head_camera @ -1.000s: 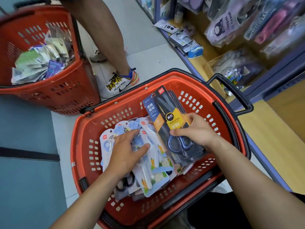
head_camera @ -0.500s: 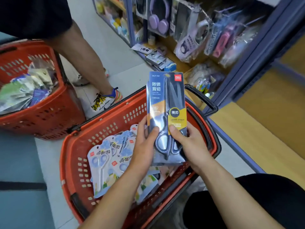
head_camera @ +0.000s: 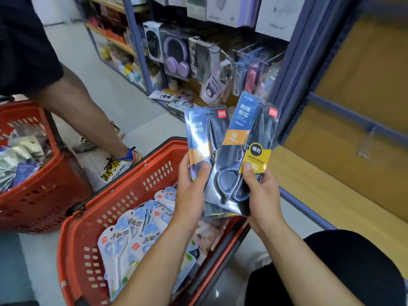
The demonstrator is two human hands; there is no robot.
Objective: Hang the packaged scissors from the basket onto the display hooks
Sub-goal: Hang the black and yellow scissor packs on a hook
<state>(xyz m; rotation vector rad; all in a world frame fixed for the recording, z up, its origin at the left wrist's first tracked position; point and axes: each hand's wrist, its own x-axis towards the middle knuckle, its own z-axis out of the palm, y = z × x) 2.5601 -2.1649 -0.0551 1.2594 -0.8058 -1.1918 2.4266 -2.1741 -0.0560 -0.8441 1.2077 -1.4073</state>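
step: separate one pack | left hand (head_camera: pixel 192 191) thumb-pinches rear scissors packs (head_camera: pixel 205 129) | right hand (head_camera: pixel 262 195) pinches front pack (head_camera: pixel 249 138), all above basket (head_camera: pixel 136 180) far edge | advice: keep hang-slots uppermost (glossy film, probably slippery), slide onto display hooks (head_camera: pixel 254 51) squarely

Right pack (head_camera: pixel 249 138) overlaps left pack (head_camera: pixel 203 138), hiding its lower right corner from us; we cannot count the cards stacked behind it. Most fingers of the right hand (head_camera: pixel 263 195) lie behind the card. Near basket (head_camera: pixel 123 202) runs off the bottom edge, second basket (head_camera: pixel 44 195) off the left. Hooks (head_camera: pixel 254 51) at upper centre blur out. We cannot read the small print on the yellow label (head_camera: pixel 257 160).
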